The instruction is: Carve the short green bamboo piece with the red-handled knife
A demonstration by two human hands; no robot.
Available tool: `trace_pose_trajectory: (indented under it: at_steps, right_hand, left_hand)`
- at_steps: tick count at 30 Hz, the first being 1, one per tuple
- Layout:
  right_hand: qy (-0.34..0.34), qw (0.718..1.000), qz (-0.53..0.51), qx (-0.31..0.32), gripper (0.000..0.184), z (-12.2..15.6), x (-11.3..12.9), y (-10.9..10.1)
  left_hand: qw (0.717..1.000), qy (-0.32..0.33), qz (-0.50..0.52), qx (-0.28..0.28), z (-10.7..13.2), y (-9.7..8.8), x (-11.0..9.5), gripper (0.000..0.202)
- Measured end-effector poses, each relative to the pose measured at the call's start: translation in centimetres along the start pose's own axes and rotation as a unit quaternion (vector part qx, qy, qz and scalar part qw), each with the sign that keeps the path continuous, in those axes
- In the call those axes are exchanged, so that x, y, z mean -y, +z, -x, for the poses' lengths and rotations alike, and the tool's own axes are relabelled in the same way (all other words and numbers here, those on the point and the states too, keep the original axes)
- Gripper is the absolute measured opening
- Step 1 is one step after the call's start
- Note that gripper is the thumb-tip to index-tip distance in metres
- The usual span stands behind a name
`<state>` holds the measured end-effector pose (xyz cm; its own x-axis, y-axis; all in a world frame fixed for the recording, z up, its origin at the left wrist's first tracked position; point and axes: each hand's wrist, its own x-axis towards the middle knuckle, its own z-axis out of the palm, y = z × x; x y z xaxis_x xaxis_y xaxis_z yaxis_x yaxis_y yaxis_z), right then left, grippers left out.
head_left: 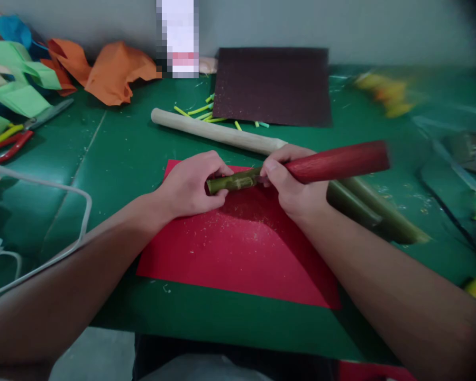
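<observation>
My left hand (196,185) is closed around the near end of a short green bamboo piece (236,183), thumb below and fingers above. In my right hand (289,182) is a red-handled carving tool (341,160), its thick handle pointing right. The tool's working end meets the bamboo's right part, mostly hidden by my fingers. Both hands are over a red sheet (238,264) strewn with small shavings. Behind my right wrist lie thicker green bamboo lengths (381,209).
A pale wooden stick (218,132) lies beyond my hands, before a dark brown sheet (273,87) and yellow-green strips (200,110). Scissors (19,132), folded green paper (19,95) and orange paper (121,71) are at left. A white cable (85,211) loops near my left forearm.
</observation>
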<state>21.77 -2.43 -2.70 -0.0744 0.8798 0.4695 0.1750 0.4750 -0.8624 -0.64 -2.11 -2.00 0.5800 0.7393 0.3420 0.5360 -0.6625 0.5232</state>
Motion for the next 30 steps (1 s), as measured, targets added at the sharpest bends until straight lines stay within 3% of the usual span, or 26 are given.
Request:
trace_pose_trajectory:
  at_steps: [6, 12, 30]
  right_hand:
    - [-0.031, 0.997, 0.069, 0.011, 0.018, 0.8, 1.5, 0.0]
    - [0.005, 0.997, 0.056, 0.057, 0.020, 0.4, 1.3, 0.3]
    - [-0.021, 0.996, 0.071, 0.047, 0.020, -0.1, 1.2, 0.8]
  left_hand:
    - [1.000, -0.004, -0.024, 0.019, -0.2, -0.1, -0.3, 0.020]
    - [0.999, 0.003, -0.042, 0.031, -0.5, 0.0, -0.3, 0.018]
    - [0.991, -0.005, -0.109, 0.072, -1.4, -0.1, -0.1, 0.019]
